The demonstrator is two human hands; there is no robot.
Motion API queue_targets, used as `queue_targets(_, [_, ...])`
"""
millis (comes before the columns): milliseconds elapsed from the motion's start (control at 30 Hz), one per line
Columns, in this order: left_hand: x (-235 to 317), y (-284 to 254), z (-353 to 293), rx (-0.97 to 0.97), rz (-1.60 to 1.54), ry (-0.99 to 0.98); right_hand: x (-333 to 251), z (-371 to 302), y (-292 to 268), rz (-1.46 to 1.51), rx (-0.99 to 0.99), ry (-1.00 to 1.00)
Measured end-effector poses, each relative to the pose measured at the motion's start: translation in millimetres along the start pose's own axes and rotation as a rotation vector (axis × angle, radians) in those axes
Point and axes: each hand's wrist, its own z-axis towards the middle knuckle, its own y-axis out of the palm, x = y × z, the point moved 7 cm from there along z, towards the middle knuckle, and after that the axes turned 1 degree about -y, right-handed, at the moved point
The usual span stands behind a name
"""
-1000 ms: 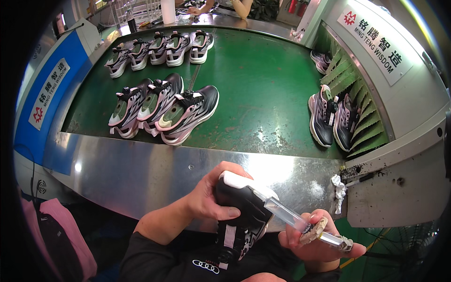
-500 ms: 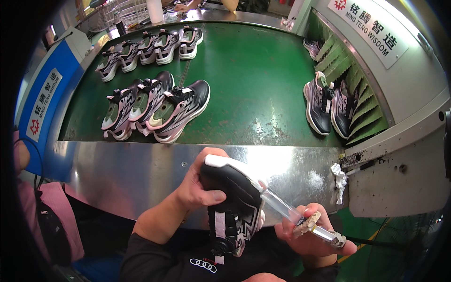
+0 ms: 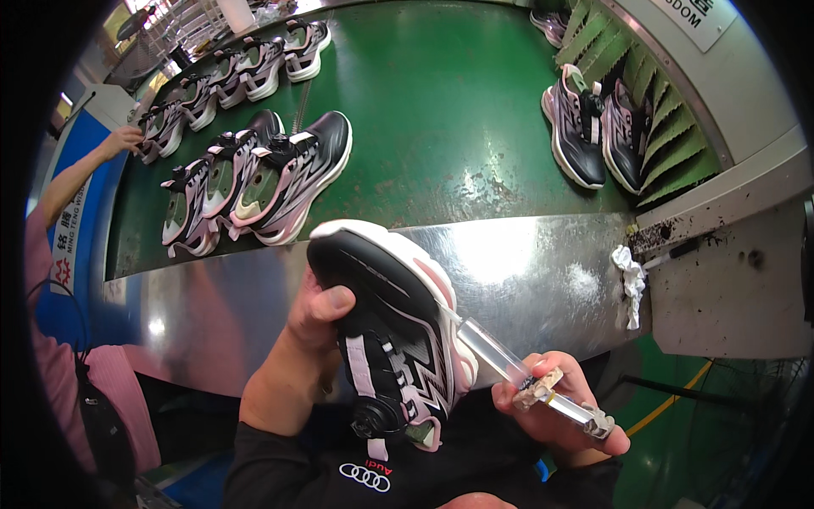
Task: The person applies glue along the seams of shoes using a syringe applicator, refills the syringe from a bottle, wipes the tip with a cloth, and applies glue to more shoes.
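Observation:
My left hand grips a black sneaker by its toe end, thumb on the upper. The sneaker has a white and pink sole, a silver pattern on its side and a dial on the tongue. In my right hand is a clear syringe, its thumb pressed against the plunger end. The syringe's narrow tip meets the sneaker's side at the line between upper and sole. A stained, tan wrapping covers the finger grip of the syringe. The far fingers of my left hand are hidden behind the shoe.
A green conveyor belt carries rows of similar sneakers at the left and a pair by the flap curtain. A metal ledge runs before me, with crumpled white tissue. At left, a co-worker's hand touches a sneaker.
The view has shifted. The sneaker is turned to show more of its side, and the syringe tip has moved along the sole line. A co-worker's hand has come in at the left.

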Motion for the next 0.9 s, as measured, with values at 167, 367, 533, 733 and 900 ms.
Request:
queue_targets(167, [-8,-12,-8,0.123,-0.089,-0.064,7,-12,-12,-0.001,0.046,0.026])
queue_targets(367, [-16,-27,-12,0.215,-0.213,-0.047,12,-19,-16,0.027,-0.101,0.018])
queue_targets(533, [-21,-56,-29,0.387,-0.244,-0.091,14,-29,-15,-0.05,-0.109,0.028])
queue_targets(733, [-23,-54,-27,0.344,-0.321,-0.145,18,-42,-12,-0.077,-0.092,0.034])
queue_targets(900, [-28,-54,-24,0.304,-0.401,-0.164,18,-53,-9,-0.099,-0.081,0.042])
